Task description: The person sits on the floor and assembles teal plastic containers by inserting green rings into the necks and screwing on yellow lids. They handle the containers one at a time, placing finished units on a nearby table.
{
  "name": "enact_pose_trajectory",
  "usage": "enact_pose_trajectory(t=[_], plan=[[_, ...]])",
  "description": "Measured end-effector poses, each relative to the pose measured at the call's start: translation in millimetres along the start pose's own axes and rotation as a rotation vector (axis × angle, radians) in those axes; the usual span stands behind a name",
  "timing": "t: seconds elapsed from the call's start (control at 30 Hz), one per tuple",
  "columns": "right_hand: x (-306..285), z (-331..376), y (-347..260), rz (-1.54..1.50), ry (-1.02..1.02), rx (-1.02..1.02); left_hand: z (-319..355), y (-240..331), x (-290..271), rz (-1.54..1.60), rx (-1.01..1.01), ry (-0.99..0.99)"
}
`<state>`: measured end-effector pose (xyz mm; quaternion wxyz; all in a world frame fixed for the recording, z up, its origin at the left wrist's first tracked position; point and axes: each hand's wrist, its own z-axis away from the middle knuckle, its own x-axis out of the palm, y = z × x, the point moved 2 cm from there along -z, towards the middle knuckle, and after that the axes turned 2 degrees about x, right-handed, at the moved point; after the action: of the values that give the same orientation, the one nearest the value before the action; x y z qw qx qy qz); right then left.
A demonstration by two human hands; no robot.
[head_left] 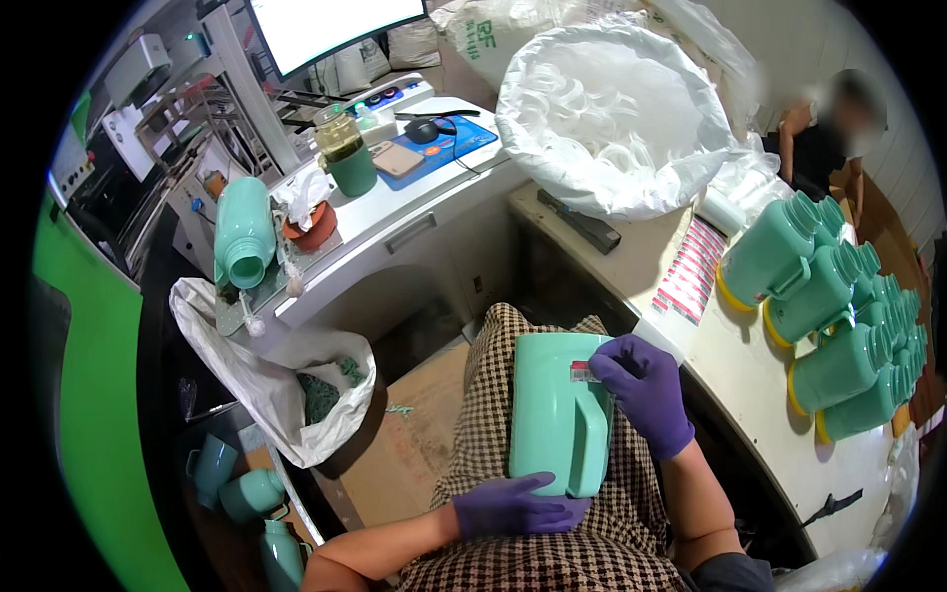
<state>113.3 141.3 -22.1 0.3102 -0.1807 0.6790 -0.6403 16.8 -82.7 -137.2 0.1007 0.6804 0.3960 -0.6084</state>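
A mint-green plastic jug shell (545, 414) lies across my lap on a checked cloth, its handle facing up and to the right. My left hand (518, 507), in a purple glove, is closed around its near end. At its far right edge is my right hand (643, 393), also gloved in purple, with fingers curled and pinched together. The fingertips meet a small red and white label (582, 371) on the jug's surface beside the top of the handle. Whether the label is fully stuck down cannot be made out.
Several green jugs with yellow bases (834, 370) and a label sheet (692, 271) occupy the right table. Behind is a large white bag (612, 192) of translucent rings. A scrap bag (340, 424) sits left; another jug (244, 232) lies on the desk. One person works far right.
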Motion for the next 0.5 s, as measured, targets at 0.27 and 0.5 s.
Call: enact_pose_trajectory(t=[0.27,0.5], plan=[[5,-6,4,-0.031,-0.019,0.041,6,-2,1,-0.019,0.011,0.051],[-37,-63,40,0.266,0.619,-0.366,31,-32,-66,0.495,-0.571,0.338]])
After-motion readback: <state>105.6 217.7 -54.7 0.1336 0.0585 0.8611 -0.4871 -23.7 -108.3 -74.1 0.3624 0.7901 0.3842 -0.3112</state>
